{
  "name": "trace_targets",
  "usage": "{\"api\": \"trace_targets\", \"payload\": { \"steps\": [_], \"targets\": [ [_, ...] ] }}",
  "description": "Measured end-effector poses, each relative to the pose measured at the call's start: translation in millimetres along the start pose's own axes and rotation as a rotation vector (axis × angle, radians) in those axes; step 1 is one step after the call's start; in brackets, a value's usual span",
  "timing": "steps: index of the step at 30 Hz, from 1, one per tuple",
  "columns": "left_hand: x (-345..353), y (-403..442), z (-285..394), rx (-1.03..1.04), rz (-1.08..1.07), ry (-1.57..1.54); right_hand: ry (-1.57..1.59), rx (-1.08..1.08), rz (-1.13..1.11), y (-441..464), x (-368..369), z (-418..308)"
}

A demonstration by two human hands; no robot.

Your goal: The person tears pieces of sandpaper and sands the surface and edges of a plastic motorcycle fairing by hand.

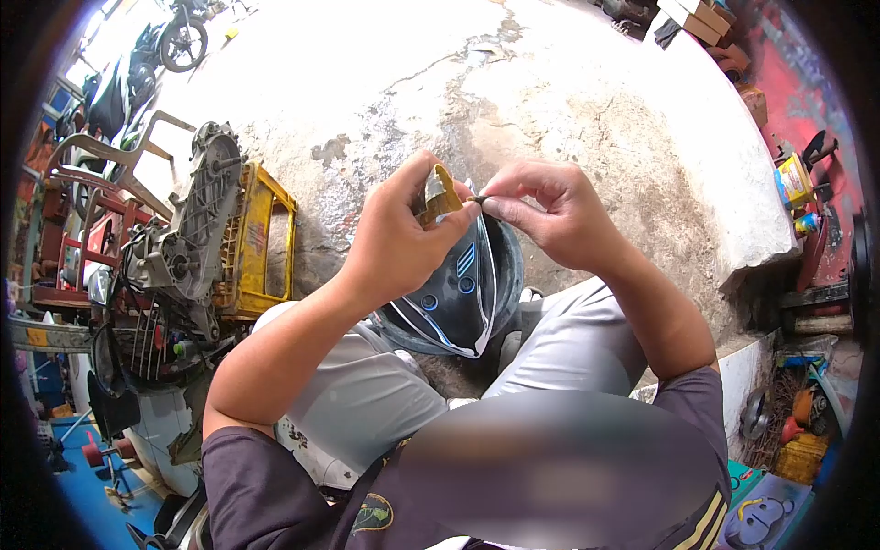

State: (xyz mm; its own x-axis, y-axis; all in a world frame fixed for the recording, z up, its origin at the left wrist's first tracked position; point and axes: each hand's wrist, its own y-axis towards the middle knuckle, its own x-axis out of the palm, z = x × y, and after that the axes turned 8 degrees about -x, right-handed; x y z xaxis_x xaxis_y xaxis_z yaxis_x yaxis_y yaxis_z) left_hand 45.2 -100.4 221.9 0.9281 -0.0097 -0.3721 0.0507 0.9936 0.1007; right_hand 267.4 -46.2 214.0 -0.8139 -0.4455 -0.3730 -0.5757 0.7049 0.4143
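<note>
My left hand point(394, 229) is closed around a curved yellow-and-silver piece point(442, 197) with an uneven top edge; I cannot tell what kind of thing it is. Close beside it, my right hand point(559, 215) pinches a small dark piece point(478, 199) between thumb and fingertips. The two hands nearly meet at this small piece. Directly beneath them, between my knees, lies a glossy black panel point(449, 316) with white edge lines and blue-and-white marks. It rests over a round dark basin point(515, 266), partly hidden by the panel and my hands.
At the left, a grey engine casing point(213, 174) leans by a yellow crate point(287, 206), with a brown chair point(151, 147) behind. A motorcycle wheel point(184, 43) shows at the far left. To the right stands a white ledge point(747, 192), with a yellow can point(794, 181) beyond it.
</note>
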Motion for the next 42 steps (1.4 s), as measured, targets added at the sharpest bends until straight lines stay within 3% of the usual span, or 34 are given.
{"api": "trace_targets", "payload": {
  "steps": [4,13,19,21,27,34,42],
  "targets": [
    [-1,1,0,-0.013,0.004,0.031,0.053,0.061,0.007,0,2,-10],
    [0,1,-2,-0.073,0.007,-0.016,-0.065,-0.117,0.007,1,3,-8],
    [-1,2,-8,-0.085,-0.075,-0.159,-0.139,-0.241,0.088,4,3,-8],
    [-3,5,-10,-0.160,-0.146,-0.350,-0.136,-0.262,0.072,4,3,-11],
    [-7,6,-9,-0.275,-0.207,-0.348,-0.207,-0.294,0.005,4,1,-10],
    [-4,7,-16,-0.254,-0.192,-0.389,-0.215,-0.286,-0.044,3,2,-7],
    [-5,4,-6,-0.201,-0.110,-0.208,-0.191,-0.201,-0.024,0,1,-12]
  ]
}}
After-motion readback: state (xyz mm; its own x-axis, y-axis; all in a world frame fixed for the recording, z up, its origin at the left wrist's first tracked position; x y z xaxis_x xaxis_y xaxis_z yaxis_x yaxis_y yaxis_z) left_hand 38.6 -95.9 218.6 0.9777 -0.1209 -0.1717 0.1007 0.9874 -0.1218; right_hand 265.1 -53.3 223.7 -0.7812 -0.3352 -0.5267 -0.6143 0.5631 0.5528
